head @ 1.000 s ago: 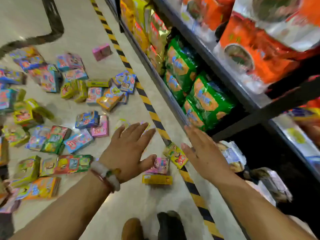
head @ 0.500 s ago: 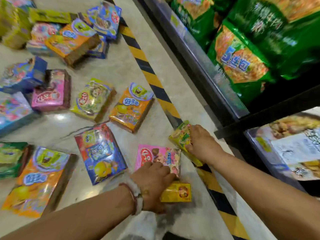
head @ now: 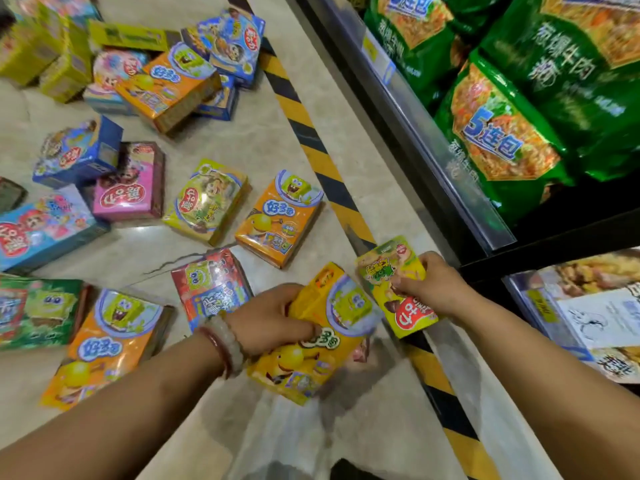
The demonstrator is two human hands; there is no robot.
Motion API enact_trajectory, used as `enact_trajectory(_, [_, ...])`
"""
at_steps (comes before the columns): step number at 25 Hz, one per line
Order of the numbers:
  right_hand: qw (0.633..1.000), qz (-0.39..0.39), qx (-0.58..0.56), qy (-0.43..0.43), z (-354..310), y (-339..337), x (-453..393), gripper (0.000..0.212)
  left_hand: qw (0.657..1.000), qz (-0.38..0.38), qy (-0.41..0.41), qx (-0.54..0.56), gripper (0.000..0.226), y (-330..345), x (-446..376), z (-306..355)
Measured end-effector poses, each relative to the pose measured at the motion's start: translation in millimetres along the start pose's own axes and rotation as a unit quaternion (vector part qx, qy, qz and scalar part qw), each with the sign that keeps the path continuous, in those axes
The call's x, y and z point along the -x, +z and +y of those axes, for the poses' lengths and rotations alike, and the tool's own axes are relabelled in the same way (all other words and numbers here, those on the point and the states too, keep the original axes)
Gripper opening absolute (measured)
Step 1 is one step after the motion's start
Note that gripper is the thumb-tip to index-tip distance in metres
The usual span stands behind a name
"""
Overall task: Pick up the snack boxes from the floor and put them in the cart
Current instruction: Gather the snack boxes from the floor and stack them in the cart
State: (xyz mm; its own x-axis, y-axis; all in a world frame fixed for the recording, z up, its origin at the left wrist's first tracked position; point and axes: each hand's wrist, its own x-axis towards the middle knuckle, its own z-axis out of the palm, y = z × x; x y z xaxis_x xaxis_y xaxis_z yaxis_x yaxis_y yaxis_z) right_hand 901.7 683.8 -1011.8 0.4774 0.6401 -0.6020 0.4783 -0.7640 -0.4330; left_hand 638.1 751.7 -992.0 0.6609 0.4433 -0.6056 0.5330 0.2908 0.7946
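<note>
Several colourful snack boxes lie scattered over the pale floor (head: 249,147). My left hand (head: 266,318) grips a yellow-orange box (head: 322,344) with a cartoon sponge on it, raised off the floor. A pink box edge (head: 360,353) peeks out from beneath it. My right hand (head: 433,285) holds a smaller yellow-green box (head: 394,271) by its right side, tilted, above the striped floor tape. Just left of my left hand lies a red box (head: 211,282), and an orange box (head: 280,220) sits beyond it. No cart is in view.
A black-and-yellow hazard tape line (head: 311,140) runs along the floor beside a dark shelf unit (head: 408,116). Green noodle bags (head: 502,133) fill the shelf above; more packets (head: 595,317) sit on the lower shelf at right. A shoe tip (head: 353,472) shows at the bottom.
Both hands reached down from open above the floor and closed on boxes. The left hand now has the yellow-orange box lifted; the right hand has raised the yellow-green box off the tape.
</note>
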Motion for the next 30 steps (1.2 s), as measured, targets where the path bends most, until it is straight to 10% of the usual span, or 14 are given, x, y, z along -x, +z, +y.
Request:
enact_trajectory(12, [0.888, -0.091, -0.45, 0.013, -208, -192, 286, 0.013, 0.919, 0.221, -0.009, 0.325, 0.046, -53, 262, 261])
enact_trajectory(17, [0.862, -0.115, -0.495, 0.008, -285, -306, 418, 0.029, 0.902, 0.244, 0.028, 0.356, 0.054, -61, 401, 395])
enact_trajectory(22, [0.85, -0.127, -0.508, -0.059, -344, -379, 532, 0.013, 0.893, 0.25, 0.082, 0.366, 0.008, -57, 516, 477])
enact_trajectory(30, [0.827, -0.044, -0.547, -0.119, -370, -355, 665, 0.03, 0.933, 0.192, 0.109, 0.285, 0.015, -77, 631, 494])
